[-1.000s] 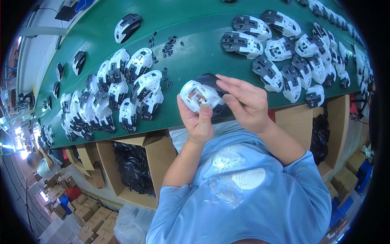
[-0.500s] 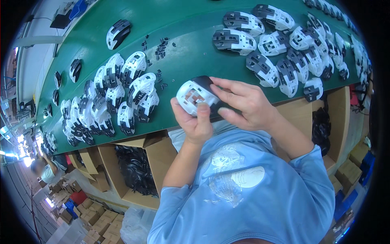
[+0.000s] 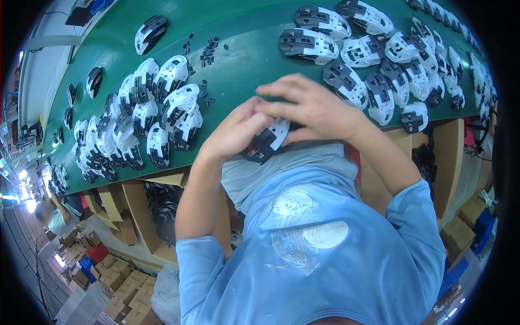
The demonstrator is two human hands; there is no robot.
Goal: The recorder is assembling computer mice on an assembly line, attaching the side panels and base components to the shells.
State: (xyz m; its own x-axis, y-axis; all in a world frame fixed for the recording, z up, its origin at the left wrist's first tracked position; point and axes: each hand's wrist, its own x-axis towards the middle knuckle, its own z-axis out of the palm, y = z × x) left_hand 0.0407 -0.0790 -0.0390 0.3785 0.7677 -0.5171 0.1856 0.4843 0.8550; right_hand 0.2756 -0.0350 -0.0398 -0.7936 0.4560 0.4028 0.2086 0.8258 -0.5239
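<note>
Close in front of my body, at the table's near edge, I hold a black-and-white computer mouse shell [image 3: 266, 142], its slotted dark end tilted downward. My left hand [image 3: 234, 129] is closed around its left side. My right hand [image 3: 317, 107] arches over it from the right, thumb by the white edge and middle finger near my left thumb; the index finger is lifted apart. The fingers partly cover the shell. To the left lies a dense group of similar mouse shells [image 3: 181, 103], to the right another group of shells [image 3: 346, 82].
Small black plastic pieces [image 3: 209, 53] lie scattered on the green table [image 3: 244, 59]. A lone mouse shell [image 3: 150, 34] lies far left. Under the table stand cardboard boxes [image 3: 142, 208] with black parts inside. Another person [image 3: 57, 216] is at the far left.
The shell has turned over and come lower, so its dark slotted end now faces me. My left hand has shifted from under it to its upper left side; my right hand has moved across it.
</note>
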